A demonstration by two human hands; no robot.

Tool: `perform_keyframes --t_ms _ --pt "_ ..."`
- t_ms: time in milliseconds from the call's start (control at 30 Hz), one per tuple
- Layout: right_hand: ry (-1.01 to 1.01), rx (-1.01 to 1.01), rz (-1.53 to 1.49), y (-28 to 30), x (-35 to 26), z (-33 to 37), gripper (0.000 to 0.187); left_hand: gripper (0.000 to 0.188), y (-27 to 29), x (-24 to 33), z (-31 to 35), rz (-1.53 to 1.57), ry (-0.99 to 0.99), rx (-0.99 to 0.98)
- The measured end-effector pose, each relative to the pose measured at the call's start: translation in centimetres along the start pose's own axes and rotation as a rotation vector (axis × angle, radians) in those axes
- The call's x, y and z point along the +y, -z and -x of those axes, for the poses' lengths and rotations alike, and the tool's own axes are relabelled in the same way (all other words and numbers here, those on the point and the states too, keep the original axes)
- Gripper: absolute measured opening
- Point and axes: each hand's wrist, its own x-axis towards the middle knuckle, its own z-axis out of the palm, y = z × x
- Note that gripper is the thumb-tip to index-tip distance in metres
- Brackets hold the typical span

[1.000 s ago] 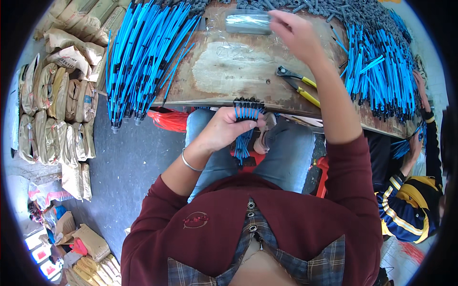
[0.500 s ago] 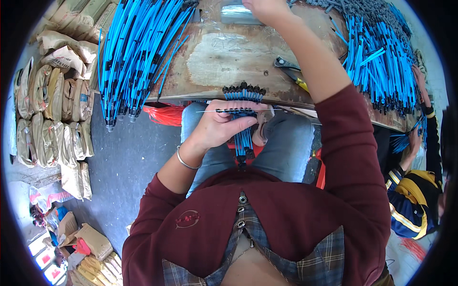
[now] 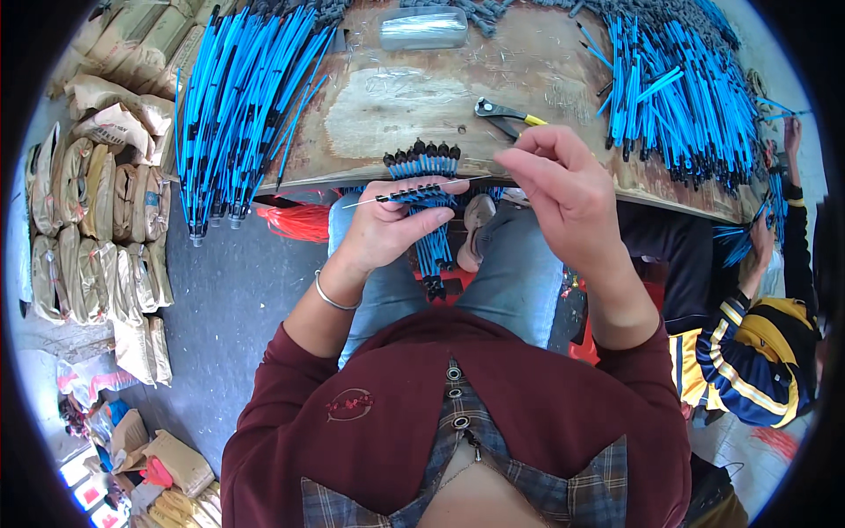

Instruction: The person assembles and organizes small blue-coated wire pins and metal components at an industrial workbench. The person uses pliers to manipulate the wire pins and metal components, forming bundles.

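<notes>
My left hand (image 3: pixel 383 233) is closed around a bundle of thin blue rods with black ends (image 3: pixel 431 251), held over my lap at the table edge. A thin straight metal wire (image 3: pixel 361 203) runs crosswise through a row of black pieces on the bundle and sticks out on both sides. To its right, my right hand (image 3: pixel 568 189) is raised with thumb and forefinger pinched near the wire's right end. Whatever is between those fingertips is too fine to make out. Pliers with yellow on the handles (image 3: pixel 498 110) lie on the table just beyond my right hand.
A clear plastic box (image 3: pixel 423 44) of thin wires stands far on the wooden table (image 3: pixel 387 114). Big heaps of blue rods lie left (image 3: pixel 251 106) and right (image 3: pixel 682 97). Brown paper packages (image 3: pixel 97 211) are stacked at far left. A co-worker (image 3: pixel 757 352) sits at right, handling blue rods.
My right hand has come back from the clear box to the right end of the wire. My left hand and the bundle have shifted slightly left, and the wire now tilts up to the right.
</notes>
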Motion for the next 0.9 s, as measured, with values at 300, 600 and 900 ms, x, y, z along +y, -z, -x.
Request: perform_keyframes --t_ms 300,600,900 --pt "-0.051 0.062 0.062 -0.6 -0.3 -0.1 0.021 0.031 -0.2 -0.2 -0.1 0.036 -0.008 0.003" --pt "-0.018 0.119 0.033 -1.4 0.2 -0.1 0.021 0.029 -0.3 -0.1 -0.1 0.033 0.015 0.041" --pt "0.048 0.114 0.107 -1.4 -0.2 -0.3 0.024 0.029 -0.3 -0.2 -0.2 -0.006 0.03 0.034"
